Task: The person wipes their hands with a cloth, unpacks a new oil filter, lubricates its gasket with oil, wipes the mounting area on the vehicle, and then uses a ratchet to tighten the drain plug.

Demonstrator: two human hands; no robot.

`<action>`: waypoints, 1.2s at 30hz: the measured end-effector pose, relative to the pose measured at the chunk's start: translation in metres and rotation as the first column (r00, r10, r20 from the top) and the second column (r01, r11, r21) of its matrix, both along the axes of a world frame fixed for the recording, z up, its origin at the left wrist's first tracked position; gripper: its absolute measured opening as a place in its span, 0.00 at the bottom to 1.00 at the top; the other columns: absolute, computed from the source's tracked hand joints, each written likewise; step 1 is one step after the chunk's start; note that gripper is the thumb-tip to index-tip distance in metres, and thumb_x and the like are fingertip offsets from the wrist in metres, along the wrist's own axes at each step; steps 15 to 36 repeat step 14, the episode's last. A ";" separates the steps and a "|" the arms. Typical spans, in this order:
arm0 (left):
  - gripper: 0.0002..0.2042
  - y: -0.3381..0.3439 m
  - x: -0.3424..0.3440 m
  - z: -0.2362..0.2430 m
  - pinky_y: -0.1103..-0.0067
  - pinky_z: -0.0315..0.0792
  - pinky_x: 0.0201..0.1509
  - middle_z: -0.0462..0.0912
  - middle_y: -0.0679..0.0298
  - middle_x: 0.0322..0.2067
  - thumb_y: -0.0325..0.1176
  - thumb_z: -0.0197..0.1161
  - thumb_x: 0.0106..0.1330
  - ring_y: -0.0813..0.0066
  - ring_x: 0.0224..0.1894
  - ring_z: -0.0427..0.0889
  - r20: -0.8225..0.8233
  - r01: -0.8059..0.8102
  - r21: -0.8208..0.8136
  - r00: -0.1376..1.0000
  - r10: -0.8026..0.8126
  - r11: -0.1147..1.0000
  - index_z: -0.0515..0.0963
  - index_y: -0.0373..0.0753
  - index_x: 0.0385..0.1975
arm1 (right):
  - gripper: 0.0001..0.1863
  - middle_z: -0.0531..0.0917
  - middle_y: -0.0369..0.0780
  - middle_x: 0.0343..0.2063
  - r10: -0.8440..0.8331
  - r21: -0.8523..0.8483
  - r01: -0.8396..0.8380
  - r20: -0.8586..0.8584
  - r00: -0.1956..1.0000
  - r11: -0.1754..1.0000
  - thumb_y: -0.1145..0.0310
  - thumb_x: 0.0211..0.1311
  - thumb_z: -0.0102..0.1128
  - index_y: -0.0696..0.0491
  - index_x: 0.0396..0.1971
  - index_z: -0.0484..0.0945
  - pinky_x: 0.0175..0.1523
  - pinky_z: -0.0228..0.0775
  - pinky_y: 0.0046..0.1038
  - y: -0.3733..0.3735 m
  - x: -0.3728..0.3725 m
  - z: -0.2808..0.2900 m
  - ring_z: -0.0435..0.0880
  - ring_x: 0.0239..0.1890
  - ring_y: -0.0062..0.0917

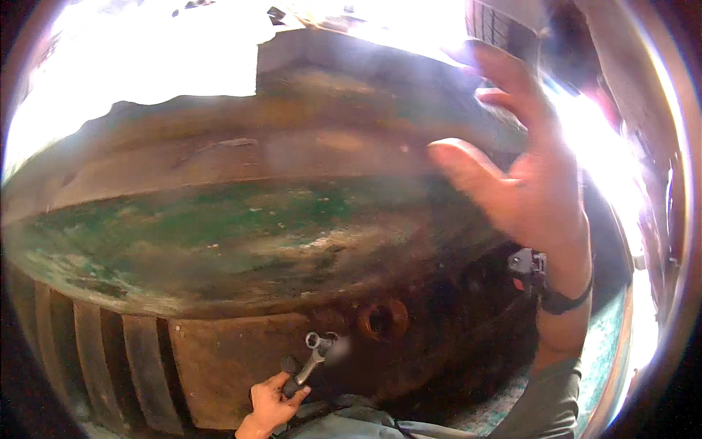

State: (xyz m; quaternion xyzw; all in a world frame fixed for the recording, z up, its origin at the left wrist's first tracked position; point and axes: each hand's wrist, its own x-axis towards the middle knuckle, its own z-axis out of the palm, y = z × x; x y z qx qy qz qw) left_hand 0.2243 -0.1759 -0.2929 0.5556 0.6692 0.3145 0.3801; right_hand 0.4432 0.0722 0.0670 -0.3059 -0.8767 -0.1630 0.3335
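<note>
My left hand (272,404) is low in the view, its fingers closed around the dark handle of a wrench (316,353). The wrench's shiny ring end points up and away from me, beside a pale blurred spot. A dark rounded piece stands by my fingers; whether it belongs to the wrench I cannot tell. My right hand (530,164) is raised at the upper right, fingers apart and curved, with nothing in it. It hovers before a large weathered brown and green surface (256,219); contact with it is not visible.
A rusty round fitting (384,320) with a dark hole sits right of the wrench. Dark upright slats (102,358) line the lower left. A strapped device (532,269) is on my right wrist. Bright glare washes out the top and right.
</note>
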 end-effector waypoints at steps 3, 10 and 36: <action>0.17 -0.007 -0.008 0.007 0.71 0.67 0.20 0.73 0.59 0.13 0.42 0.78 0.48 0.63 0.14 0.73 -0.074 0.004 0.078 0.997 0.002 0.997 0.77 0.39 0.20 | 0.32 0.80 0.42 0.55 0.136 0.194 -0.177 0.208 0.969 0.965 0.61 0.55 0.72 0.50 0.60 0.74 0.60 0.69 0.32 0.013 -0.056 0.019 0.78 0.56 0.31; 0.17 -0.034 -0.019 0.008 0.65 0.66 0.24 0.68 0.50 0.17 0.40 0.75 0.55 0.63 0.18 0.70 -0.010 -0.105 0.338 0.993 0.115 0.935 0.73 0.36 0.23 | 0.29 0.83 0.44 0.51 0.201 -0.292 -0.128 0.234 0.951 0.948 0.54 0.55 0.73 0.52 0.54 0.79 0.59 0.71 0.33 0.018 -0.137 0.043 0.81 0.54 0.32; 0.16 -0.047 -0.046 -0.004 0.68 0.70 0.24 0.76 0.56 0.16 0.44 0.77 0.50 0.59 0.19 0.78 -0.071 -0.048 0.121 0.996 0.057 0.991 0.80 0.39 0.24 | 0.21 0.88 0.42 0.28 0.228 -0.385 -0.202 0.023 0.973 0.901 0.55 0.60 0.67 0.55 0.46 0.83 0.45 0.77 0.39 0.034 -0.157 0.060 0.86 0.28 0.35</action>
